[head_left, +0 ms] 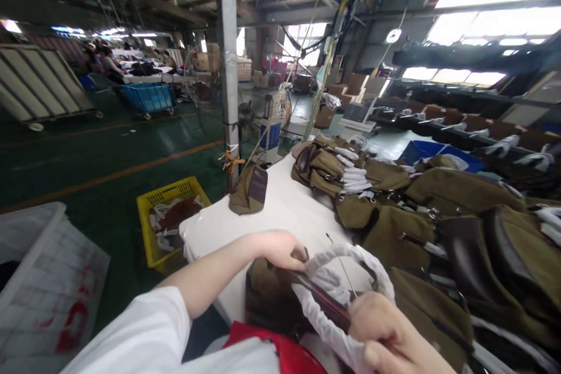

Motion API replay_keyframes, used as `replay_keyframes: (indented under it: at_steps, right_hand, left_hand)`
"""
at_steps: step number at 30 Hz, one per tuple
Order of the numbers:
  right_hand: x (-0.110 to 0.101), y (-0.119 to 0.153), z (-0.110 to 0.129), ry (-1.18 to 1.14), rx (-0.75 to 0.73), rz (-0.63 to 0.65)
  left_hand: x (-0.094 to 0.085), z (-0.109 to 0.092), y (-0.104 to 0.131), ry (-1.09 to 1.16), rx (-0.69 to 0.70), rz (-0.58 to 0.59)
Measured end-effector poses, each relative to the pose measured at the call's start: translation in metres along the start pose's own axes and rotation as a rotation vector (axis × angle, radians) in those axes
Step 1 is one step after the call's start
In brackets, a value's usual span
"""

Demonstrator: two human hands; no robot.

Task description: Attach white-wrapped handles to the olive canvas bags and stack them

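Observation:
An olive-brown bag (267, 292) with dark trim lies at the near edge of the white table, in front of my body. My left hand (280, 250) is closed on the far left end of its dark edge (322, 301). At the other end of that edge my right hand (385, 327) is closed, with the thumb bent inwards. Handles (377, 263) wrapped in white paper or film arch up between and around my hands. A thin metal rod (346, 272) with a dark tip runs up from beside my right hand; whether the hand holds it, I cannot tell.
Similar olive bags (394, 228) are heaped along the right of the white table (214, 225). A small olive pouch (249, 190) stands at its far left, near a metal post (228, 70). A yellow crate (146, 234) and a white bin (83, 263) stand left on the floor.

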State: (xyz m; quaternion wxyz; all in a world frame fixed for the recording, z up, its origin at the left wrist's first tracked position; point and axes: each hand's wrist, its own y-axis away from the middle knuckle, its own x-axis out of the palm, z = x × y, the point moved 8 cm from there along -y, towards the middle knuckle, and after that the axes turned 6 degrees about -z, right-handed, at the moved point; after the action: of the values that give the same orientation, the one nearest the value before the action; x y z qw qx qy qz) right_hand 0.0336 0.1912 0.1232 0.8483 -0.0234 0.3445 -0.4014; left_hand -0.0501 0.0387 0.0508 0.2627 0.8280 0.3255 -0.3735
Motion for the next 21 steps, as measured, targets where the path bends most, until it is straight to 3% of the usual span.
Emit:
replay_keyframes:
  at_steps: [2, 4, 6, 9, 11, 14, 16, 18, 21]
  right_hand:
    - [-0.004, 0.01, -0.007, 0.012, 0.012, -0.009]
    - [-0.01, 0.014, -0.009, 0.142, 0.021, 0.005]
    - [-0.02, 0.012, -0.014, 0.376, 0.107, -0.025]
    - [-0.028, 0.005, -0.015, 0.711, 0.28, -0.124]
    - [-0.012, 0.0, -0.013, 0.758, 0.329, -0.117]
    - [0.036, -0.005, -0.017, 0.651, 0.346, 0.025]
    - [0.061, -0.006, -0.026, 0.632, 0.354, 0.056]
    - [0.072, -0.006, -0.036, 0.653, 0.338, 0.038]
    - [0.072, -0.007, -0.046, 0.65, 0.283, 0.021]
  left_hand:
    - [0.037, 0.005, -0.003, 0.119, 0.013, 0.314]
    - [0.063, 0.0, -0.003, 0.236, 0.066, 0.451]
    - [0.074, -0.007, -0.011, 0.307, 0.1, 0.343]
    - [0.072, -0.013, -0.029, 0.316, 0.122, -0.002]
    - [0.075, -0.012, -0.043, 0.454, 0.089, -0.105]
    - [0.079, 0.0, -0.064, 0.934, -0.079, -0.174]
    - [0.08, 0.011, -0.071, 1.136, -0.193, -0.241]
    - [0.081, 0.019, -0.074, 1.196, -0.251, -0.31]
    - [0.089, 0.026, -0.074, 1.264, -0.302, -0.405]
